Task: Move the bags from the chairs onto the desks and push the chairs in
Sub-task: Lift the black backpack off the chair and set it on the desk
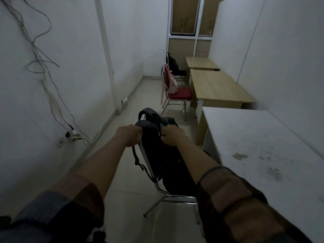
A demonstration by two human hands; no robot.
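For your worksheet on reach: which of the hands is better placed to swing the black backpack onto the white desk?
Probably the right hand: it grips the black backpack on the side nearest the white desk; the left hand is farther away.

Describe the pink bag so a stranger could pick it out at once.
Follow the row of desks along the right wall to the middle wooden desk. Facing it stands a red-seated chair, with the pink bag on its seat. The other two bags are black.
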